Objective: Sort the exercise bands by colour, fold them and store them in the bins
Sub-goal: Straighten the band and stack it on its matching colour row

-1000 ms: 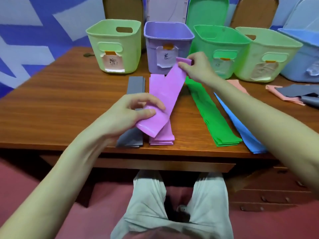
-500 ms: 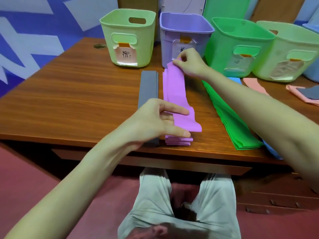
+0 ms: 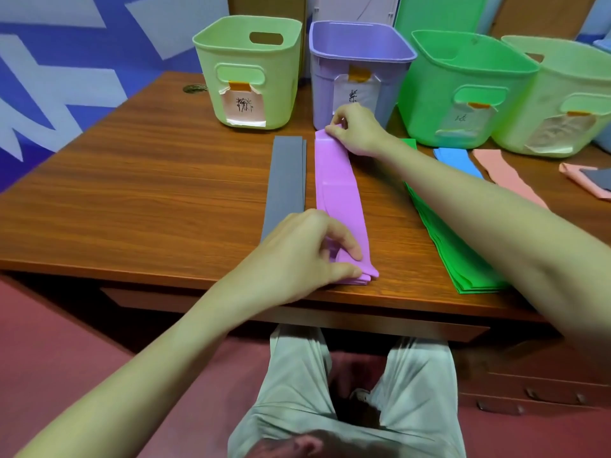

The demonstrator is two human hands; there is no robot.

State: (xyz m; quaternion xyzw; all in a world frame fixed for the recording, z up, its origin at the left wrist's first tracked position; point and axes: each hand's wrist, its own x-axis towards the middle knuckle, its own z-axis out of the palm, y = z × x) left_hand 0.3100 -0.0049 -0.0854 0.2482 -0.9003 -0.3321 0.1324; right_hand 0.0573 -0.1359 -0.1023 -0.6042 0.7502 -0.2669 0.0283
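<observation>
Here, label by label, from the hands outward:

Left hand (image 3: pixel 297 252): at the near end of the purple band stack (image 3: pixel 340 200); thumb and fingertips curled, pinching the top band's near end against the stack, close to the near table edge.

Right hand (image 3: pixel 355 130): at the far end of the same stack, just in front of the purple bin (image 3: pixel 360 71); fingers bent, pinching the top band's far end down.

Purple band stack: lying lengthwise, near to far, flat on the wooden table (image 3: pixel 132 200); several layers show at its near end; the top band has a crease about halfway along.

Grey bands (image 3: pixel 286 180): a long strip just left of the purple stack, parallel to it; near end hidden under the left hand.

Green bands (image 3: pixel 463 259): a layered pile right of the purple stack, partly under the right forearm; near end close to the table edge.

Blue band (image 3: pixel 458 161); pink band (image 3: pixel 502 175): further right, in front of the bins; more pink and grey pieces (image 3: pixel 591 180) at the far right edge.

Bins: a far row, left to right; light green bin (image 3: pixel 248 71) with a handwritten label; purple bin, also labelled; green bin (image 3: pixel 463 90); pale green bin (image 3: pixel 562 97).

Below the table: the person's light trousers (image 3: pixel 357 391); red floor (image 3: pixel 66 352); drawers (image 3: pixel 529 385) at right.
</observation>
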